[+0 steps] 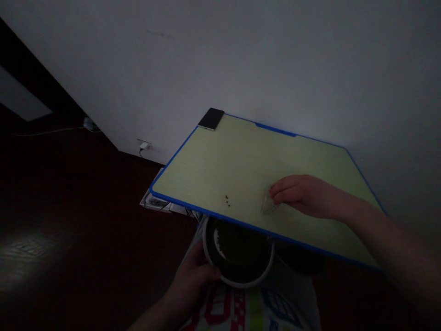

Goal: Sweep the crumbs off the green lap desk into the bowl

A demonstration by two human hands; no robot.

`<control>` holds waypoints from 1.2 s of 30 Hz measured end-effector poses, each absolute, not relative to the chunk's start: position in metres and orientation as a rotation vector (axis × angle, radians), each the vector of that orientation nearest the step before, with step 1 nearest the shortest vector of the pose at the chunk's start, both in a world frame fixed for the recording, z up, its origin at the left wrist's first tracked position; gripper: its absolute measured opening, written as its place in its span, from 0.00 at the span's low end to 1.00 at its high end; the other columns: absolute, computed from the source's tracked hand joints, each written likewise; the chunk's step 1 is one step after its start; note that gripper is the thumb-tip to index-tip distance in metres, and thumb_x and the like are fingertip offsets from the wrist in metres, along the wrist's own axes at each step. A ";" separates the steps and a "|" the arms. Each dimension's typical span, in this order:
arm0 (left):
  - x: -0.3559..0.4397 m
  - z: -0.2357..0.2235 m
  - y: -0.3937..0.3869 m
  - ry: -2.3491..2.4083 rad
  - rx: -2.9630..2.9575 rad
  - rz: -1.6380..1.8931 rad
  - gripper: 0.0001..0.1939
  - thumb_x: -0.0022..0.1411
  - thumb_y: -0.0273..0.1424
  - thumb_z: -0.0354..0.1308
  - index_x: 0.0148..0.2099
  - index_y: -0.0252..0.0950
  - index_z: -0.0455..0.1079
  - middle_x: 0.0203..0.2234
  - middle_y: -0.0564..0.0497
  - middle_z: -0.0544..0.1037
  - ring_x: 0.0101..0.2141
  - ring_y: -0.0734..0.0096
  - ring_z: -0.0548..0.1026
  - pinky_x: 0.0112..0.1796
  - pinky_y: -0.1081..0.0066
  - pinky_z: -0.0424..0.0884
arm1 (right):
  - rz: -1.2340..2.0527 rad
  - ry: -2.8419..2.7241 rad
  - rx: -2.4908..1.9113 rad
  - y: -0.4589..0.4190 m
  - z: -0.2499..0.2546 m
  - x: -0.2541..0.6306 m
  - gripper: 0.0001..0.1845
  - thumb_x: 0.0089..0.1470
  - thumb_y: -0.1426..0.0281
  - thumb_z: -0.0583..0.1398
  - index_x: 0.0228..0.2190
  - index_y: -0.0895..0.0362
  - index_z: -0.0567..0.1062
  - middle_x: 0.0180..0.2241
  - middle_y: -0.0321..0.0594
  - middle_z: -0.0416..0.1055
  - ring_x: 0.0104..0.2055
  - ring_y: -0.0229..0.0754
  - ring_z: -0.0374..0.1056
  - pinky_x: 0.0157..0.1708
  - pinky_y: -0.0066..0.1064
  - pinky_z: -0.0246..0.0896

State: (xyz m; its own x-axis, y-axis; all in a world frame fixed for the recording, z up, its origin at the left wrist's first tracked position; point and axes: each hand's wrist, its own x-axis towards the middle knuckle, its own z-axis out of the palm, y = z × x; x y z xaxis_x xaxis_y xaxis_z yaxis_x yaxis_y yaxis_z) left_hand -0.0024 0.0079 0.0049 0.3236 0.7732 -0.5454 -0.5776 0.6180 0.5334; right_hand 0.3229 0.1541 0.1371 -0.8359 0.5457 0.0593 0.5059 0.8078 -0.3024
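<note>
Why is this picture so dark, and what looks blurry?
In the head view, the wall is dim, the left hand and bowl sit in shadow, the floor shows a pale light patch, and the right forearm blurs near the edge.

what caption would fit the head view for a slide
Right hand on a clear plastic piece on a blue-edged green desk, left hand holding a white-rimmed bowl below
</note>
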 end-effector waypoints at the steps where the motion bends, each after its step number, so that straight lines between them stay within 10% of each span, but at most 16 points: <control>1: -0.002 0.005 0.007 0.850 0.255 0.904 0.34 0.38 0.21 0.73 0.53 0.40 0.88 0.44 0.45 0.92 0.47 0.43 0.88 0.47 0.58 0.80 | 0.410 -2.845 -0.857 0.153 0.139 0.324 0.20 0.71 0.75 0.56 0.41 0.50 0.88 0.44 0.41 0.89 0.47 0.43 0.85 0.48 0.34 0.78; 36: -0.005 0.034 0.011 0.922 0.226 0.900 0.35 0.41 0.19 0.71 0.55 0.40 0.87 0.34 0.48 0.90 0.46 0.44 0.88 0.50 0.55 0.83 | 0.302 -2.714 -1.216 0.102 0.125 0.208 0.18 0.61 0.82 0.62 0.45 0.55 0.88 0.42 0.45 0.89 0.42 0.46 0.85 0.46 0.34 0.77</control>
